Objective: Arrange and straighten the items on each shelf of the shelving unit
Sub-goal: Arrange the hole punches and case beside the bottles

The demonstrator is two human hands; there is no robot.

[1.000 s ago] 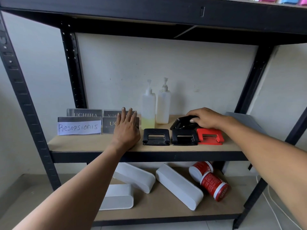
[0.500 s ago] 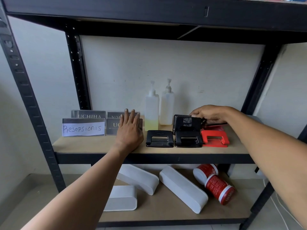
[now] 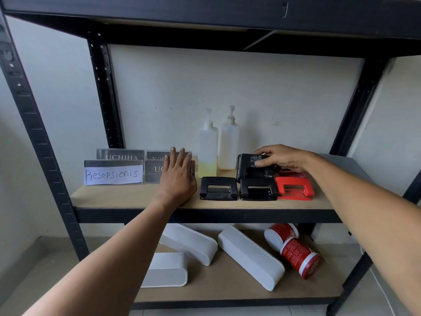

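You face a black metal shelving unit (image 3: pixel 52 160) set against a pale wall, with two wooden shelves in view. On the lower shelf (image 3: pixel 227 286) three white oblong boxes (image 3: pixel 250 256) lie at odd angles, and two red canisters with white lids (image 3: pixel 298 256) lie on their sides at the right, touching each other.

On the middle shelf (image 3: pixel 118 197), four acrylic name signs stand at the left in two rows; the near left one carries a paper reading "Resepsionis" (image 3: pixel 112 173), and behind it stands one marked "UCHIHA" (image 3: pixel 120 155). Two pump bottles (image 3: pixel 218 144) stand side by side toward the far middle, the left one holding a little yellow liquid at its bottom.

Your left hand (image 3: pixel 178 179) lies flat on the shelf, fingers straight and together, holding nothing, its fingertips in front of the right-hand signs. Just right of it, three hole punches sit in a row at the near edge: two black ones (image 3: pixel 218 188) and a red one (image 3: pixel 293 185) at the right. Your right hand (image 3: pixel 282 157) grips a fourth black hole punch (image 3: pixel 252 166), thumb on its near face and fingers over the top, holding it tilted up behind the row.
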